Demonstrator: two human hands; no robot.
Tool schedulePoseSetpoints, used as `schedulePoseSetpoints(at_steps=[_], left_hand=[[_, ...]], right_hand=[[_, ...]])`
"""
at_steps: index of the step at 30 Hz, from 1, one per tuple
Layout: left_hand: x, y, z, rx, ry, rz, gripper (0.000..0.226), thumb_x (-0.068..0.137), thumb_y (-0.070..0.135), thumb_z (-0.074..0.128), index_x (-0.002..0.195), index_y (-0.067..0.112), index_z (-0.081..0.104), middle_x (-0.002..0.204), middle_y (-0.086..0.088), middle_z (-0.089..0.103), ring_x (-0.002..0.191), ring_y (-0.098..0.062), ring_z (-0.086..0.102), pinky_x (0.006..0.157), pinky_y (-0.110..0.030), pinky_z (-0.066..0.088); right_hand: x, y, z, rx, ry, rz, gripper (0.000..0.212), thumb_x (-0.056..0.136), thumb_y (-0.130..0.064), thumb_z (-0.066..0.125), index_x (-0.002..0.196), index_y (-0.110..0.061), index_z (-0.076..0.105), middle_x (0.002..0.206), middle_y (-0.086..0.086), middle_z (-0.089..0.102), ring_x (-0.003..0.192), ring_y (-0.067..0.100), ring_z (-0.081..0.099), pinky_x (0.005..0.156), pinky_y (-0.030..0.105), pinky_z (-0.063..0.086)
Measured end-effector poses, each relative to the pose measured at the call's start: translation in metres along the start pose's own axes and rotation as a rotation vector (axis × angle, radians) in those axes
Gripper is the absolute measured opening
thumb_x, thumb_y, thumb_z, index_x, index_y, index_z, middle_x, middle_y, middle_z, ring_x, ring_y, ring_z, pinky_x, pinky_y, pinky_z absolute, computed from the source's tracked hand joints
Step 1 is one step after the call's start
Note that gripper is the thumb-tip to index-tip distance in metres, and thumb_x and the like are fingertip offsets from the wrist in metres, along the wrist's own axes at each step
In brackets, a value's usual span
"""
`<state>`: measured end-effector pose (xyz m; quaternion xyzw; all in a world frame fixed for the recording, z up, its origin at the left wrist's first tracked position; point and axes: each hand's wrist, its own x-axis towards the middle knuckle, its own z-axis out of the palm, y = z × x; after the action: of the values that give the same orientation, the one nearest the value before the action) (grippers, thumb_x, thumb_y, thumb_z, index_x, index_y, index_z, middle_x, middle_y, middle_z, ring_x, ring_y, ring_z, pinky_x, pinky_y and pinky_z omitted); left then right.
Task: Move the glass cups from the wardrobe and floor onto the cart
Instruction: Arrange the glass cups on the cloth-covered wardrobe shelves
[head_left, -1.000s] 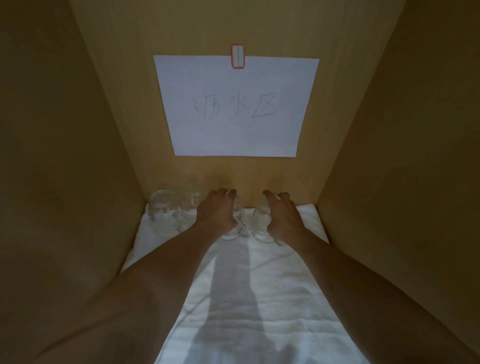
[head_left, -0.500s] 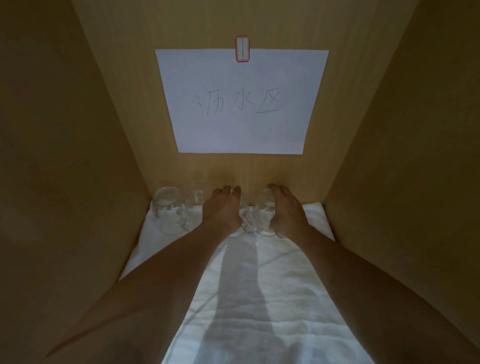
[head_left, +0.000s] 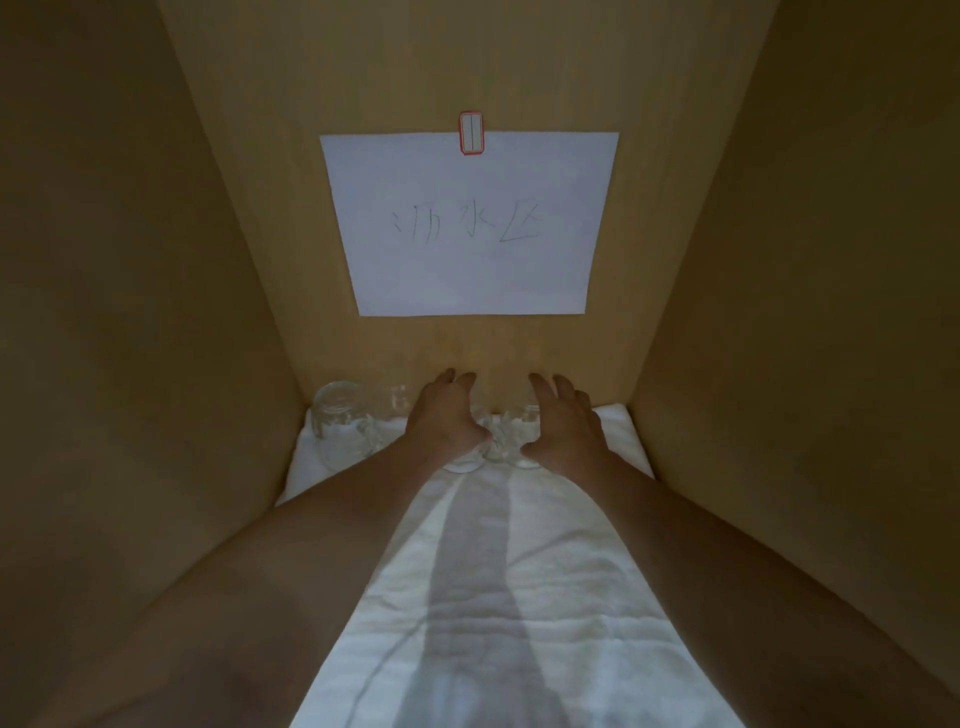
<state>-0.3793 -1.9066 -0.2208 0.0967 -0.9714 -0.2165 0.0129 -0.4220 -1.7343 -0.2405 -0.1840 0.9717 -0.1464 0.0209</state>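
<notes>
Two arms reach deep into the wardrobe (head_left: 156, 312), wood panels left, right and back. White towel (head_left: 498, 597) lines its floor, running front to back. Paper sign (head_left: 470, 223) is taped to the back panel with a red-edged label (head_left: 471, 133).

Glass cups sit in a row along the back edge of the towel, straight ahead of the hands. Leftmost glass cup (head_left: 340, 423) stands clear, well left of both hands, left hand nearer. A second cup (head_left: 397, 402) is just beside the left hand (head_left: 441, 421), faint. The middle cups (head_left: 501, 441) sit between and under the two hands.

Left hand is draped over one cup, fingers curled forward; looks like a grip, but glass is too dim to confirm. Right hand (head_left: 563, 428) has fingers spread and relaxed over its cup, not closed.

Next move, my read: close both hands, lift straight back toward the camera.
</notes>
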Motion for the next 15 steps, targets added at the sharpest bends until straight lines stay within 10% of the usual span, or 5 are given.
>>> schedulePoseSetpoints(at_steps=[15], left_hand=[[-0.082,0.011,-0.030,0.066,0.154,0.186,0.077,0.084,0.044,0.075,0.150,0.019,0.044,0.158,-0.015,0.034,0.144,-0.037,0.032,0.110,-0.046,0.041]], right_hand=[[-0.107,-0.027,-0.040,-0.089,0.100,0.083,0.098,0.082,-0.047,0.075,0.159,-0.029,0.017,0.162,0.009,0.023,0.143,0.038,0.029,0.113,0.049,0.035]])
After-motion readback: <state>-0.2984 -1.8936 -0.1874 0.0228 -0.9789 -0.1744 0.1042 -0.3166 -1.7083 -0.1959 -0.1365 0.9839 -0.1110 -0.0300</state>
